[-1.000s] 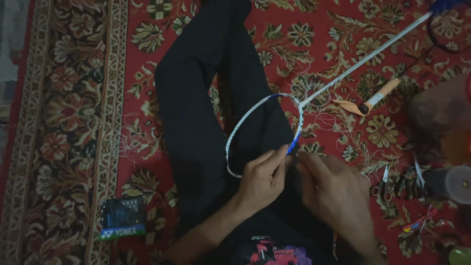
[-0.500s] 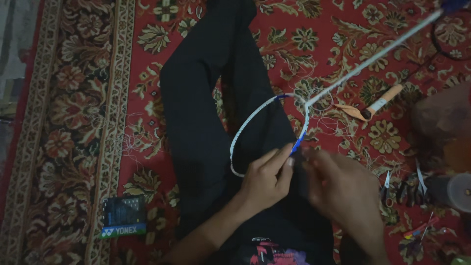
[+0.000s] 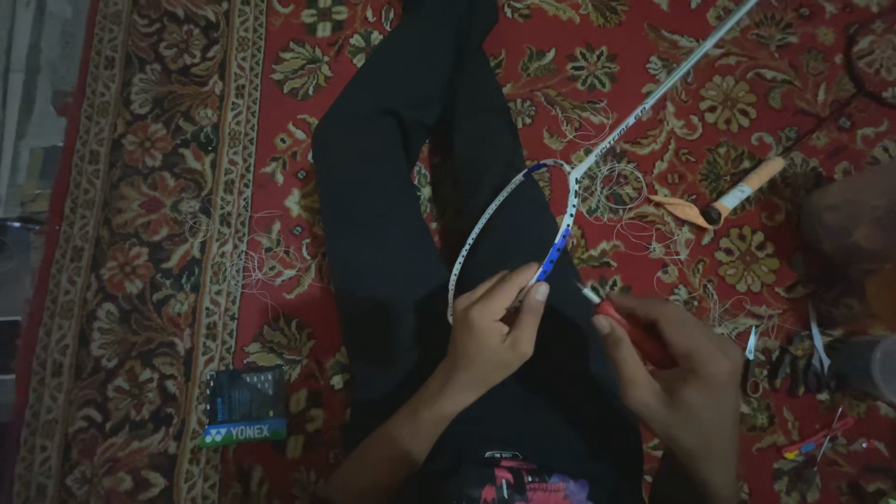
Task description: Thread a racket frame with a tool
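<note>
Head view: the left hand (image 3: 495,327) pinches the lower rim of the white-and-blue racket frame (image 3: 509,210), which lies across the black-trousered legs (image 3: 392,205). The right hand (image 3: 686,383) is closed around a red-handled tool (image 3: 630,331), its tip near the frame. Bare red carpet (image 3: 280,121) lies left; loose string and small tools crowd the right.

Dim indoor light, muted colours, soft grainy detail; right edge darker, slight overall blur.
</note>
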